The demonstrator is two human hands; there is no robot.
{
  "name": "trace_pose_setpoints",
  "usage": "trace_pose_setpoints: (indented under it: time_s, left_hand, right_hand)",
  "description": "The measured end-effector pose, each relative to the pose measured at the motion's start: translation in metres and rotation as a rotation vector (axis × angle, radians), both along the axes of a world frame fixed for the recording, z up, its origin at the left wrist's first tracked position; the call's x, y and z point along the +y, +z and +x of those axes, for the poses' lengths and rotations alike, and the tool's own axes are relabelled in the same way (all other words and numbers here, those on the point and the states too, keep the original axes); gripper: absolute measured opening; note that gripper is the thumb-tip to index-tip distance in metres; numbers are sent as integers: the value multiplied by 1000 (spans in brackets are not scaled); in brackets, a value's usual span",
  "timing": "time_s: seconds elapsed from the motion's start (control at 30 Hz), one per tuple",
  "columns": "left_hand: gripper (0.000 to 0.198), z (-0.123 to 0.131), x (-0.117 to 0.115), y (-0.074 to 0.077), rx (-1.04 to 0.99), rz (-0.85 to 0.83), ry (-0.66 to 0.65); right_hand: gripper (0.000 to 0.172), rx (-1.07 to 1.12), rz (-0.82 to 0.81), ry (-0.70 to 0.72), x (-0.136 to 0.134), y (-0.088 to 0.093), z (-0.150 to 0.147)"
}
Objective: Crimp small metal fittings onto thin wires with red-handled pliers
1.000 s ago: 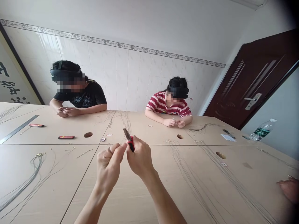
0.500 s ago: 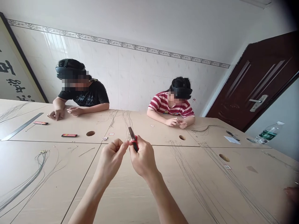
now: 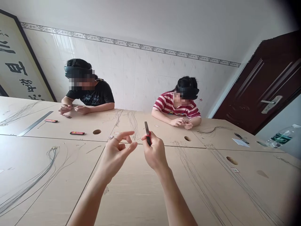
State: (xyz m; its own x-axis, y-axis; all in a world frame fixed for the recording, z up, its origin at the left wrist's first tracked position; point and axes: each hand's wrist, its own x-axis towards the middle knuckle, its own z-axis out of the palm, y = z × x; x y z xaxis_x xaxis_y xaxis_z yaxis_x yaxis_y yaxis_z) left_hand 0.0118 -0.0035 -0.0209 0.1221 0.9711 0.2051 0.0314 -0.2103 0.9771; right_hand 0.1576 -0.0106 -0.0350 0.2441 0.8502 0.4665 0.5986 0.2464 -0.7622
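Observation:
My right hand [image 3: 156, 152] is closed around a small black-and-red hand tool [image 3: 148, 134]. Its narrow, flat dark end points up and away from me; whether it is a blade or a jaw I cannot make out. To its left, my left hand [image 3: 115, 153] is raised over the table with thumb and index finger apart and the other fingers curled. Nothing shows between those fingers, and they do not touch the tool. Beyond the hands, thin cords [image 3: 134, 124] with small metallic ends lie on the table.
Bundles of thin cord lie left [image 3: 47, 169] and right [image 3: 197, 179] on the wooden table [image 3: 131, 194]. A steel ruler [image 3: 35, 123], red-and-black packs [image 3: 77, 133], a pen [image 3: 242, 138] and a water bottle [image 3: 282, 137] are farther off. Two people [image 3: 89, 94] sit opposite. Round holes [image 3: 97, 131] pierce the tabletop.
My hands have parted: the left thumb and index finger have opened away from the tool, while the right hand with the tool has shifted right. The whole view has turned slightly left.

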Motion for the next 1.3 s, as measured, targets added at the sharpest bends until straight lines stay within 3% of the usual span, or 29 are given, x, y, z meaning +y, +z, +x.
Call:
trace_pose_setpoints:
  time_s: [0.1, 0.17, 0.27, 0.4, 0.63, 0.73, 0.87, 1.07, 1.2, 1.3]
  left_hand:
    - [21, 4, 7, -9, 159, -33, 55]
    - [28, 5, 12, -14, 118, -60, 81]
    - [27, 2, 19, -15, -217, -102, 71]
    - [17, -5, 20, -3, -717, -148, 60]
    - [29, -11, 6, 21, -1084, -303, 107]
    - [30, -13, 4, 21, -1146, -291, 101]
    - [27, -17, 4, 20, -1138, -133, 80]
    - [56, -23, -4, 22, -1075, -5, -83]
    - [55, -21, -10, 20, -1085, -1, -116]
    - [55, -15, -13, 18, -981, -1, -91]
  right_hand:
    - [16, -18, -6, 17, -2, 0, -6]
    - [15, -33, -4, 27, -4, 0, -10]
    - [14, -47, 3, 49, -5, -1, -16]
    - [13, -67, -21, 73, -5, -5, -24]
    - [13, -70, -88, 126, -5, -8, -36]
    - [13, -77, -90, 154, -6, -9, -39]
    - [12, -93, -118, 154, -7, -9, -41]
    - [12, -120, -144, 188, -9, -12, -46]
    - [12, -79, -169, 210, -9, -12, -47]
    - [13, -56, -174, 202, -8, -9, -43]
